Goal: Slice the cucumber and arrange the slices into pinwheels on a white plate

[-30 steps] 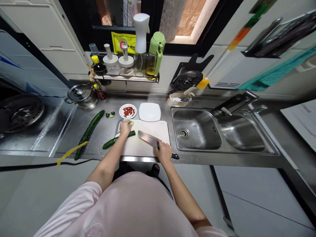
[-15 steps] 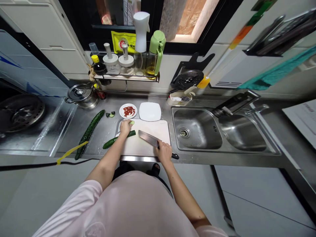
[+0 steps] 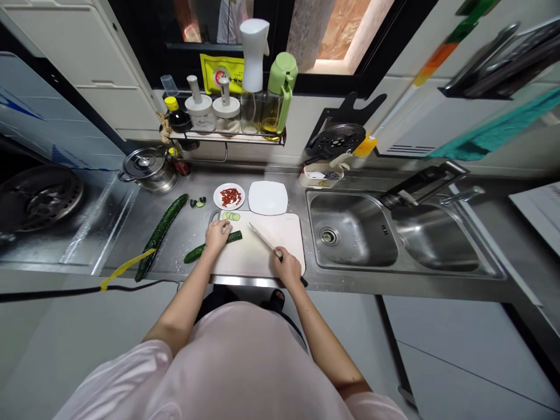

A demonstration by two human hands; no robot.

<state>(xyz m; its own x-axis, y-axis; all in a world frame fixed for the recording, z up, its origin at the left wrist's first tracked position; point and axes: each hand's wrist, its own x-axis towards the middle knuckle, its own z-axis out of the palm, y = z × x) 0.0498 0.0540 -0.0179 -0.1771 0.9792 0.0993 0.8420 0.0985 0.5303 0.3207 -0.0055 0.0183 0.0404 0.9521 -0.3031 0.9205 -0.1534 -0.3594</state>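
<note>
My right hand (image 3: 287,266) is closed round the black handle of a kitchen knife (image 3: 263,237). Its blade is tilted on edge above the white cutting board (image 3: 258,256), tip pointing away and left. My left hand (image 3: 217,235) is over the board's left side, fingers loosely bent and apart, with nothing visible in them. Beneath and beside that hand lies a cut cucumber (image 3: 235,235), whose other end (image 3: 193,254) extends past the board's left edge. Several cucumber slices (image 3: 231,216) lie in a row at the board's far left corner.
Behind the board stand a plate of chopped red pieces (image 3: 230,197) and a white plate (image 3: 268,198). A whole cucumber (image 3: 161,237) and cucumber end pieces (image 3: 198,203) lie left. A lidded pot (image 3: 147,169) stands further left; a double sink (image 3: 354,233) is right.
My left hand has moved from the slices back toward me and the cut cucumber, uncovering the slices. The knife has turned from showing its flat side to standing more on edge.
</note>
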